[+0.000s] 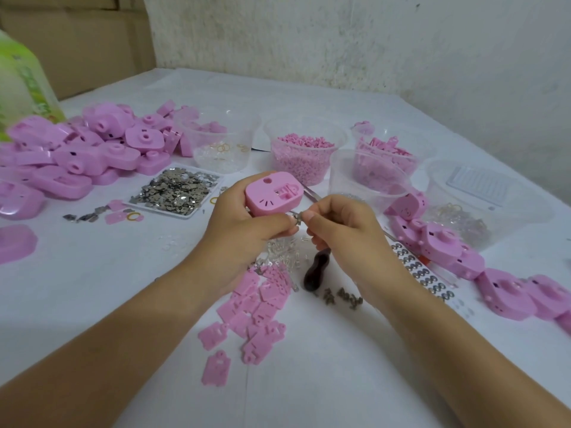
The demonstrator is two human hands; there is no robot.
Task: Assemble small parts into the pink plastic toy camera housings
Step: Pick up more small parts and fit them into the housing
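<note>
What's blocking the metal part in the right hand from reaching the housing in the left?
Nothing visible. The right hand pinches the small metal part at the lower edge of the pink housing gripped by the left hand. The left thumb lies beside the part, not across it; the housing's recess is uncovered.

Wall [340, 35]: stained white plaster — I see dark mottling.
Table [324, 384]: white covering.
Back left: brown cardboard boxes [80, 41].
Light: even.

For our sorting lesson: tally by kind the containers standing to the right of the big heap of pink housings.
Clear plastic tubs: 5
White tray: 1
Total: 6
</note>
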